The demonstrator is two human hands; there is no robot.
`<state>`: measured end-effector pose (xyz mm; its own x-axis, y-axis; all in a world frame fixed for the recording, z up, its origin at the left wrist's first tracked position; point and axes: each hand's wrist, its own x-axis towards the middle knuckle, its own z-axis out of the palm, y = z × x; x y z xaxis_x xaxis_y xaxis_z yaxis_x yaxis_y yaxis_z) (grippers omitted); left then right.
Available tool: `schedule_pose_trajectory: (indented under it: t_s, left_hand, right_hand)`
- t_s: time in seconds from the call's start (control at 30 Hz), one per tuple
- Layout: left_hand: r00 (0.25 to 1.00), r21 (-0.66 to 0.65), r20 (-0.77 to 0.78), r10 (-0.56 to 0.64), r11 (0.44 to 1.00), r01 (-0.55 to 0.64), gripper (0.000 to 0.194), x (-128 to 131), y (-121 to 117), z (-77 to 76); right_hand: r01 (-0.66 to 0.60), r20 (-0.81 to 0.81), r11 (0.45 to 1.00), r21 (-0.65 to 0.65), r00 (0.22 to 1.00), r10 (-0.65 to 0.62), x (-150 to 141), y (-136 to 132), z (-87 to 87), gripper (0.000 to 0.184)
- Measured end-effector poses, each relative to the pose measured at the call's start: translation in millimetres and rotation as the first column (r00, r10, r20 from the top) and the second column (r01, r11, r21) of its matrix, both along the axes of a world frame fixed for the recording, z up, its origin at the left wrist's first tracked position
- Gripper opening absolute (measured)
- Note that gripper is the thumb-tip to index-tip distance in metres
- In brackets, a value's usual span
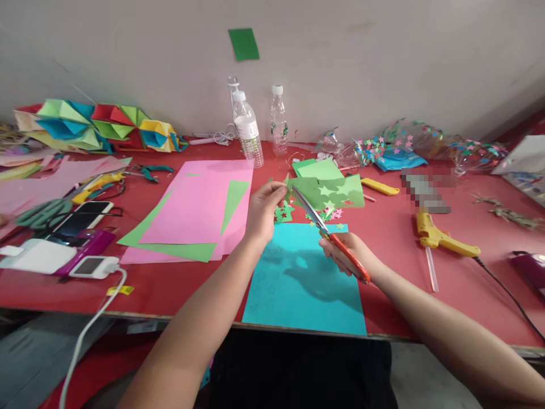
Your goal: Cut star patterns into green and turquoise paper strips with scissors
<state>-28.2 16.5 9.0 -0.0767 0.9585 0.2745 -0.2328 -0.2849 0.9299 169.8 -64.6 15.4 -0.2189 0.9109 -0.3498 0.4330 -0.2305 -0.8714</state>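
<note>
My right hand [351,253] grips a pair of scissors [317,218] by the red handles. Their long blades point up and to the left, slightly parted. Near the blade tips, my left hand [263,209] is closed in a pinch. A bit of green shows at its fingertips, too small to tell apart from the paper behind. Below both hands lies a blue paper sheet [298,284] with faint drawn marks and my hands' shadow. Green paper pieces [353,190] and several small cut stars [327,191] lie just beyond the scissors.
Pink sheets [191,204] with green paper lie left. Two plastic bottles [249,133] [279,122] stand by the wall. A yellow glue gun [443,238] and yellow cutter [380,187] lie right. Phone [83,218], green-handled scissors [42,215] and folded paper ornaments [114,122] are left.
</note>
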Motion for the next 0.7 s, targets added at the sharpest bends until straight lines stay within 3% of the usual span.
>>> schedule_pose_trajectory:
  t_s: [0.33,0.7]
  left_hand:
    - [0.978,0.149,-0.196,0.067,0.988,-0.038,0.014,-4.6,-3.4,8.8]
    - [0.97,0.127,-0.241,0.024,0.992,0.007,0.014,-7.8,-2.1,9.4]
  right_hand:
    - [-0.086,0.061,0.995,0.043,0.995,0.083,3.2,-0.8,1.3,0.051]
    - [-0.133,0.06,0.99,0.05,0.99,0.13,6.4,0.7,4.6,0.047]
